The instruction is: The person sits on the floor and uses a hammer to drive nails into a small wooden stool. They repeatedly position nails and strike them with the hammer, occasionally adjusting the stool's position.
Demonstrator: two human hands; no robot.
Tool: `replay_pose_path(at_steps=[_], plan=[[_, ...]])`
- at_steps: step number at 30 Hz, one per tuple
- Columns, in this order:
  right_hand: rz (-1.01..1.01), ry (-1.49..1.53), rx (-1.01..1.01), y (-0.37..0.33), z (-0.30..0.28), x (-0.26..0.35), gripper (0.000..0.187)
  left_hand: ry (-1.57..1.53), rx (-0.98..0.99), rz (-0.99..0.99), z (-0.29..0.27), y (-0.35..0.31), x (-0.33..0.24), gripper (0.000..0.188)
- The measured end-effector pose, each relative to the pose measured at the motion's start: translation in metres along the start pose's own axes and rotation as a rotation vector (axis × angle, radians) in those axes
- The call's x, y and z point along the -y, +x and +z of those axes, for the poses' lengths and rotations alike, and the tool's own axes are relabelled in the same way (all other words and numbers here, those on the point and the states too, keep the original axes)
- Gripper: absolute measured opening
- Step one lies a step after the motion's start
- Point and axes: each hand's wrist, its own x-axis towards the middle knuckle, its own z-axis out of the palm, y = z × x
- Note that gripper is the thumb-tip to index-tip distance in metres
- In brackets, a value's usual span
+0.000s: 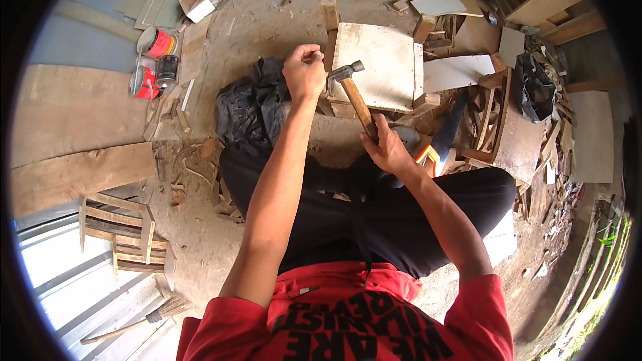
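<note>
My right hand [389,147] is wrapped round the lower handle of a claw hammer [358,101]. The hammer's dark metal head tilts over the near left corner of a pale wooden panel [378,60], which rests on wooden legs or blocks. Just left of that panel, my left hand [305,72] is raised with its fingers closed in a pinch. Whatever those fingers hold, if anything, is too small to make out. The hammer's claw side is close to my left hand but apart from it.
Black plastic sheeting [251,103] lies beside my left forearm. A handsaw [447,130] with an orange handle leans near my right knee. Paint cans [158,43] stand at the left. Wood offcuts and a wooden frame [493,120] crowd the right; slatted wooden pieces [127,227] lie lower left.
</note>
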Motion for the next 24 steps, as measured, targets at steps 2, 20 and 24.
replay_pose_path(at_steps=[2, 20, 24], plan=[[-0.014, 0.006, -0.016, -0.001, 0.002, 0.002, 0.037, 0.071, -0.033, 0.13, -0.001, 0.008, 0.013, 0.014], [-0.082, -0.086, -0.35, -0.008, 0.087, -0.044, 0.037, -0.045, -0.093, 0.192, 0.001, -0.009, -0.008, 0.023], [-0.01, -0.089, -0.321, -0.001, 0.093, -0.046, 0.033, -0.001, -0.106, 0.229, -0.004, -0.005, 0.005, 0.022]])
